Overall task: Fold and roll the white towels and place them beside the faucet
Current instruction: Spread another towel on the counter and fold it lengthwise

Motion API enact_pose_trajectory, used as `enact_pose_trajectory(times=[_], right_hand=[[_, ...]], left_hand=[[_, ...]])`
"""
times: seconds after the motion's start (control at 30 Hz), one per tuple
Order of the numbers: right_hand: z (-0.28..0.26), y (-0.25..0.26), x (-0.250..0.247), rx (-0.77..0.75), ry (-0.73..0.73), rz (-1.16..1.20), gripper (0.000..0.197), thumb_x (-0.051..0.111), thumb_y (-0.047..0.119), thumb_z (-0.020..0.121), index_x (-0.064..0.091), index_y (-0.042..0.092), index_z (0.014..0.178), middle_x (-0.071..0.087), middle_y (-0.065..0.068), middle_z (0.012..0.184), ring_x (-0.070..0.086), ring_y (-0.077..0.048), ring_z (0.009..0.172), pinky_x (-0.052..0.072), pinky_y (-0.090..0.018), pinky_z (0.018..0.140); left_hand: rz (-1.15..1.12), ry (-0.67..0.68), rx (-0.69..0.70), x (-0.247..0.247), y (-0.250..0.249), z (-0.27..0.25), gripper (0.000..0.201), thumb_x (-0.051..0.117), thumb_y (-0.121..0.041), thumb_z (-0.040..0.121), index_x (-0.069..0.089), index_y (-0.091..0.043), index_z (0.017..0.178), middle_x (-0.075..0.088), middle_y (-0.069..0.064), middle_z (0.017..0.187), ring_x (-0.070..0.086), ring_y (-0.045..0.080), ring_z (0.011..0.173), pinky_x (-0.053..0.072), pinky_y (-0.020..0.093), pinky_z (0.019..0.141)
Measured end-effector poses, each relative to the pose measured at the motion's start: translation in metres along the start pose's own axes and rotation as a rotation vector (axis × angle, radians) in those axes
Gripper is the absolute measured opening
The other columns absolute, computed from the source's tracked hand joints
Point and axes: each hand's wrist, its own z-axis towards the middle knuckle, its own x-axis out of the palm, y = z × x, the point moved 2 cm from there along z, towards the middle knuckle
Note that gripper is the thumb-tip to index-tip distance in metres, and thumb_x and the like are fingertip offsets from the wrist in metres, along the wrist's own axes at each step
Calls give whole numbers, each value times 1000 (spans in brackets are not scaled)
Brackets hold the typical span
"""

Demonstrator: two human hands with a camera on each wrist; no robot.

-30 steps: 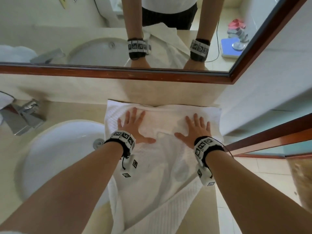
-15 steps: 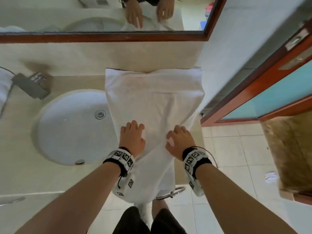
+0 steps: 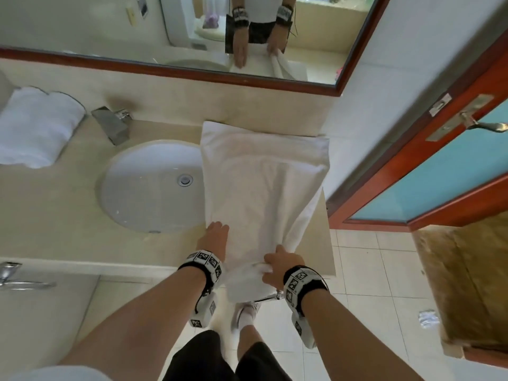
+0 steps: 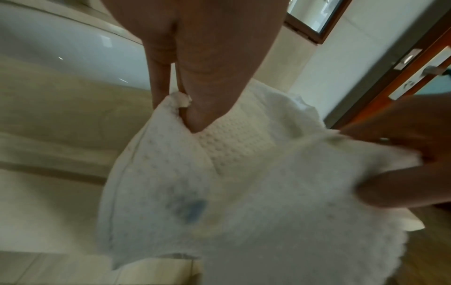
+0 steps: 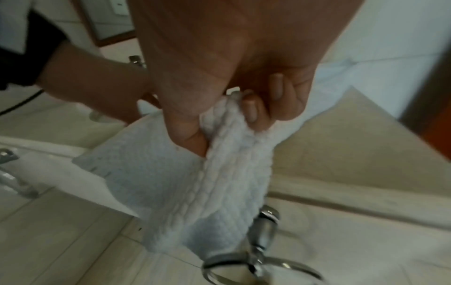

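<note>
A white towel point(image 3: 261, 182) lies lengthwise on the beige counter point(image 3: 55, 215), right of the sink, from the back wall to the front edge. Its near end hangs over that edge. My left hand point(image 3: 217, 236) is at the towel's left edge near the front. In the left wrist view, this left hand point(image 4: 178, 104) pinches that edge of the towel point(image 4: 219, 192) between thumb and fingers. My right hand point(image 3: 270, 266) grips the bunched near end. The right wrist view shows the right hand point(image 5: 219, 119) with its fingers curled round the gathered towel point(image 5: 195, 183). A rolled white towel point(image 3: 35, 127) sits left of the faucet point(image 3: 112, 123).
The round sink point(image 3: 148, 185) lies just left of the towel. A mirror point(image 3: 192, 31) runs along the back wall. A chrome towel ring point(image 5: 263, 221) hangs under the counter's front edge below my right hand. A wood-framed door point(image 3: 439, 174) stands open at right, above a brown mat point(image 3: 467, 284).
Both hands slid from the far end of the towel back to its near end. The flat right hand now grips bunched cloth, and the left pinches the edge.
</note>
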Motion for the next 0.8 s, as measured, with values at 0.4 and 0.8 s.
enact_pose_trajectory(times=[0.4,0.8], right_hand=[[-64,-87,30,364,-12,-165,54,48,60,83,55,29,127,38,-1,140,38,-29,124,30,-49,104],[-1,-77,26,253,-38,211,73,42,39,98,1,29,158,-15,2,165,1,-26,152,17,-44,121]], left_hand=[[174,113,-133,-6,43,-38,60,58,-4,85,39,-22,139,39,7,140,24,29,140,41,44,107],[177,247,-180,17,30,-22,84,40,-58,94,-14,-36,154,-24,8,162,-7,28,152,10,46,122]])
